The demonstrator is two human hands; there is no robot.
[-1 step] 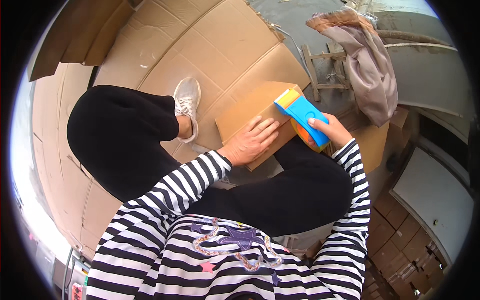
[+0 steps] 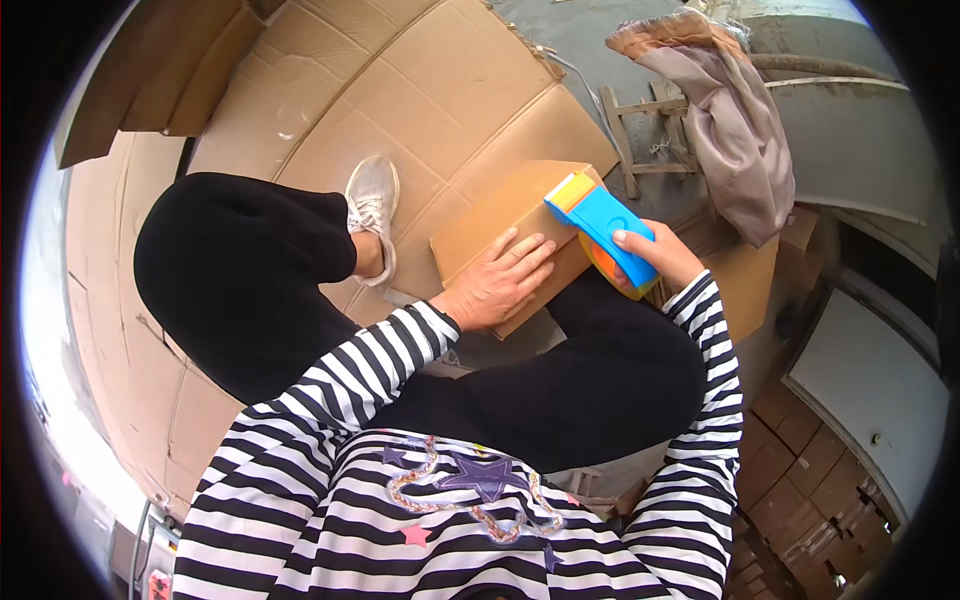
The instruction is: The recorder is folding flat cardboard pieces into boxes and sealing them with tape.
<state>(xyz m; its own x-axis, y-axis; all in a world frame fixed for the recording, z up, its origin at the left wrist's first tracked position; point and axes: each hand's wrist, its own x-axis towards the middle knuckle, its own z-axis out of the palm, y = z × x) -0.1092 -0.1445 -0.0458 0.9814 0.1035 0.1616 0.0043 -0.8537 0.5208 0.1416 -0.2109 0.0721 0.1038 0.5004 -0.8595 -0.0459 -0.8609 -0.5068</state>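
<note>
A brown cardboard box [image 2: 478,232] lies tilted by my bent right leg. On its near side my left hand [image 2: 497,285] rests flat, with the fingers stretched out. My right hand [image 2: 657,254] grips a blue and yellow tape dispenser [image 2: 608,228], thumb on top of its blue body. An orange-yellow tape roll [image 2: 606,264] shows beneath it. The dispenser's yellow front end is at the box's right end; whether it touches the cardboard I cannot tell.
Large flattened cardboard [image 2: 420,120] covers the floor, with my shoe [image 2: 372,200] on it. A wooden stool frame [image 2: 650,140] and a draped greyish cloth [image 2: 740,140] stand at the far right. Stacked cartons [image 2: 810,470] fill the lower right, beside a pale panel [image 2: 870,390].
</note>
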